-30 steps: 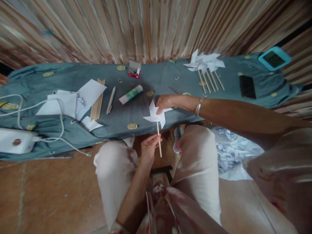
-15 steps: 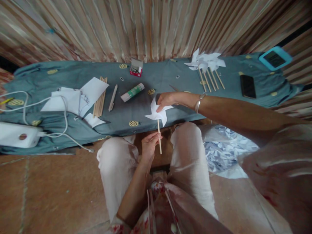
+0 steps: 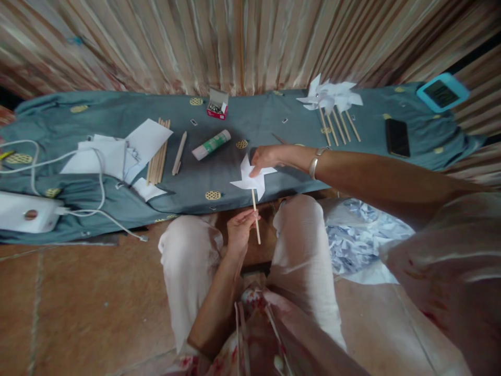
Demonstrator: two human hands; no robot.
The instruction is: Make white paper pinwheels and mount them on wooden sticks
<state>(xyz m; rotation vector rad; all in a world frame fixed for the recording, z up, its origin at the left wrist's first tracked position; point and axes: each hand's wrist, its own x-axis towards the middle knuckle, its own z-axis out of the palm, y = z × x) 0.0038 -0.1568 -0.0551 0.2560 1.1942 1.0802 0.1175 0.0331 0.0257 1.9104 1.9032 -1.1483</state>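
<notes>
A white paper pinwheel point(image 3: 248, 181) on a thin wooden stick point(image 3: 254, 197) is held between my two hands at the table's front edge. Low on the stick, the fingers of my left hand point(image 3: 239, 230) pinch it, and its end pokes out below them. My right hand point(image 3: 263, 159) grips the pinwheel at its centre, thumb on the front and the other fingers behind the paper, mostly hidden. Beyond my right hand, a thin pointed object point(image 3: 278, 138) lies on the cloth, partly covered by my forearm.
Several finished pinwheels point(image 3: 332, 97) lie at the back right, near a phone point(image 3: 396, 137) and a blue-framed clock point(image 3: 442, 93). Leftward are a glue stick point(image 3: 211, 144), pen point(image 3: 179, 153), box of pins point(image 3: 217, 104), wooden sticks point(image 3: 158, 162), paper sheets point(image 3: 97, 159) and a white corded power strip point(image 3: 27, 211).
The view has shifted slightly. Both hands keep their grip on the pinwheel and its stick, with hardly any other movement.
</notes>
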